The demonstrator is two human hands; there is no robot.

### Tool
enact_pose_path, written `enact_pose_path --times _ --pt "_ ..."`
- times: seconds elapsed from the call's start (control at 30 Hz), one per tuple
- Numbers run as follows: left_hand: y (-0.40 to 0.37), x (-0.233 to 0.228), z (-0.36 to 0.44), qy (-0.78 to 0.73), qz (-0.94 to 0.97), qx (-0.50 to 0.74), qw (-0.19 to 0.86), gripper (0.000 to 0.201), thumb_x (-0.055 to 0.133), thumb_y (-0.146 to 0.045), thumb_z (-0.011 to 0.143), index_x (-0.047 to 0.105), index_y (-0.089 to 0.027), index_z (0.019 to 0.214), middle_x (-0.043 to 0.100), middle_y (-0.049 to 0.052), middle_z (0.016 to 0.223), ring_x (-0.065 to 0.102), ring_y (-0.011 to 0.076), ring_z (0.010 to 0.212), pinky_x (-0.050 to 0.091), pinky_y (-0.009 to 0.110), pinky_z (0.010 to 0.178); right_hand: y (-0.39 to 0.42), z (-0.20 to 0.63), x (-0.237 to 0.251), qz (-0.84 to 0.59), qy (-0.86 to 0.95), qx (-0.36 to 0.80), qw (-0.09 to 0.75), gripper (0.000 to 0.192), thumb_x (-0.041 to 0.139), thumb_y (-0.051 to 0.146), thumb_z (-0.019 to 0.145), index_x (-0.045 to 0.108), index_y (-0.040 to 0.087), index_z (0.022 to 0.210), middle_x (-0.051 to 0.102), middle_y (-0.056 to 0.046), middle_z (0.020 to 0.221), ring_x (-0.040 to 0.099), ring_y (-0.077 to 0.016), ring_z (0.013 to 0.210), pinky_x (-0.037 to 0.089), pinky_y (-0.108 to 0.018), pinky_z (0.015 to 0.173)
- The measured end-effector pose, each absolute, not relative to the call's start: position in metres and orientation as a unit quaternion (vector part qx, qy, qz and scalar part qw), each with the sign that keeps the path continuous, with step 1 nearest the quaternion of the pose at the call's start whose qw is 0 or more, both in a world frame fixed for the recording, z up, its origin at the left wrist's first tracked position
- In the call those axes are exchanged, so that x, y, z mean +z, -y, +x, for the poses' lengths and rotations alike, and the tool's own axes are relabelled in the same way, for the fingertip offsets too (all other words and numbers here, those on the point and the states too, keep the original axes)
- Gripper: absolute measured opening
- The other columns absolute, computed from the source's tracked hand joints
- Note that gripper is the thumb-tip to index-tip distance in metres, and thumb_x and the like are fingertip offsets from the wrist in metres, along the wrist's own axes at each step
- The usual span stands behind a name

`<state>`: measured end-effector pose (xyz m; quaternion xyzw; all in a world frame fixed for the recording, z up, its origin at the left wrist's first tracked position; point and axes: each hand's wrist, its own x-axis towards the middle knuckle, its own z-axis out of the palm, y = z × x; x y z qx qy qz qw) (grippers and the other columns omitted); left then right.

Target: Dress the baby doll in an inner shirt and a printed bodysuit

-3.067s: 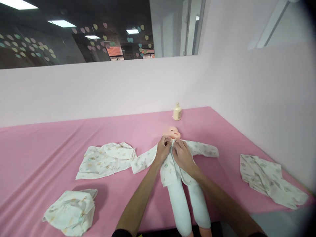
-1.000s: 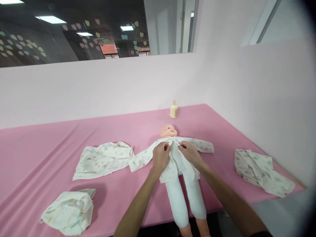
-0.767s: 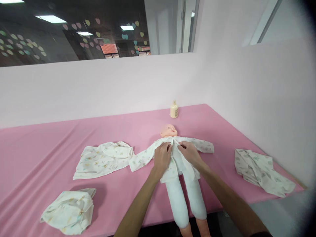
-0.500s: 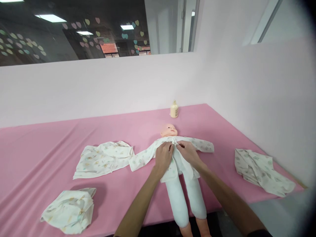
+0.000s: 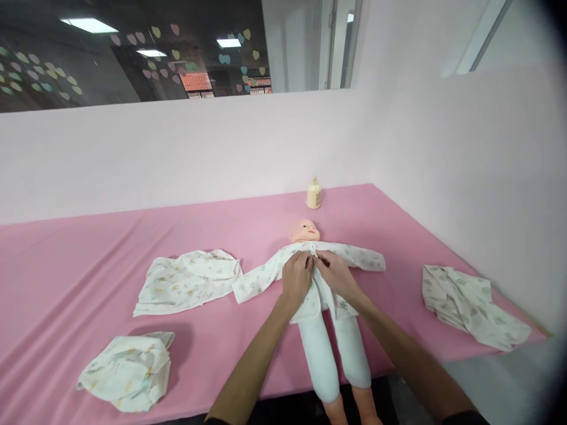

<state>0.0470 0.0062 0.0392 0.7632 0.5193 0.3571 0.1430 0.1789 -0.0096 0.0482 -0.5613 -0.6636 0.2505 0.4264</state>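
Note:
A baby doll lies on its back, its head away from me and its feet over the near edge. It wears a white printed jacket with both sleeves spread wide. My left hand pinches the jacket's front edge at the upper chest. Close beside it, my right hand pinches the other front edge, fingertips nearly meeting the left ones. Below the hands the jacket front hangs apart. Whatever small fastener may be between the fingers is hidden.
A pink-covered table meets white walls at the back and right. Printed baby clothes lie left of the doll, a bundled cloth nearer, and another garment far right. A pump bottle stands beyond the head.
Both hands have slid slightly down the jacket front, still pinching its edges. The view has shifted a little; the doll and other clothes lie as before.

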Motion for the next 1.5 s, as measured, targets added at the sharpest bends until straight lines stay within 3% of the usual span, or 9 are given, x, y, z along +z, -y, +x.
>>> enact_pose_path --times 0.17,0.27,0.8,1.13,1.33,1.5 --pt "-0.008 0.039 0.048 -0.524 0.767 0.346 0.129 0.024 0.039 -0.021 0.097 0.056 -0.019 0.081 0.063 0.004 0.087 0.055 0.0165 0.078 0.038 0.029 0.069 0.013 0.181 0.037 -0.537 0.679 0.21 0.454 0.028 0.042 0.032 0.095 0.067 0.021 0.103 0.063 -0.009 0.109 0.056 -0.0221 0.103 0.045 -0.036 0.091" --pt "-0.009 0.039 0.048 -0.522 0.781 0.321 0.119 0.022 0.039 -0.021 0.098 0.057 -0.018 0.087 0.063 0.005 0.09 0.057 0.0177 0.081 0.039 0.03 0.071 0.011 0.183 0.035 -0.526 0.674 0.229 0.465 0.03 0.043 0.031 0.096 0.068 0.021 0.11 0.064 -0.009 0.117 0.057 -0.0217 0.111 0.043 -0.038 0.1" --pt "-0.017 0.038 0.039 -0.457 0.816 0.324 0.14 0.024 0.035 -0.022 0.099 0.057 -0.019 0.089 0.063 0.004 0.09 0.057 0.0172 0.082 0.041 0.03 0.075 0.012 0.18 0.032 -0.52 0.658 0.254 0.482 0.034 0.044 0.034 0.096 0.067 0.021 0.117 0.062 -0.01 0.125 0.057 -0.0235 0.115 0.043 -0.042 0.103" --pt "-0.017 0.034 0.042 -0.484 0.792 0.336 0.156 0.023 0.036 -0.022 0.098 0.053 -0.019 0.084 0.062 0.004 0.087 0.056 0.016 0.078 0.041 0.029 0.071 0.028 0.17 0.016 -0.519 0.64 0.251 0.508 0.042 0.041 0.033 0.098 0.057 0.023 0.135 0.053 -0.008 0.142 0.047 -0.022 0.132 0.038 -0.044 0.113" --pt "-0.02 0.026 0.043 -0.465 0.8 0.351 0.144 0.024 0.034 -0.022 0.099 0.055 -0.019 0.088 0.062 0.005 0.09 0.055 0.0168 0.08 0.041 0.03 0.072 0.033 0.166 0.019 -0.517 0.627 0.262 0.52 0.041 0.042 0.034 0.098 0.06 0.021 0.132 0.052 -0.007 0.144 0.047 -0.0213 0.134 0.038 -0.042 0.115" --pt "-0.02 0.032 0.038 -0.453 0.785 0.366 0.209 0.019 0.038 -0.019 0.095 0.055 -0.019 0.087 0.064 0.004 0.091 0.057 0.0166 0.083 0.042 0.03 0.076 0.03 0.168 0.02 -0.524 0.633 0.25 0.512 0.04 0.043 0.03 0.096 0.063 0.019 0.129 0.056 -0.008 0.14 0.051 -0.0222 0.13 0.041 -0.042 0.113"
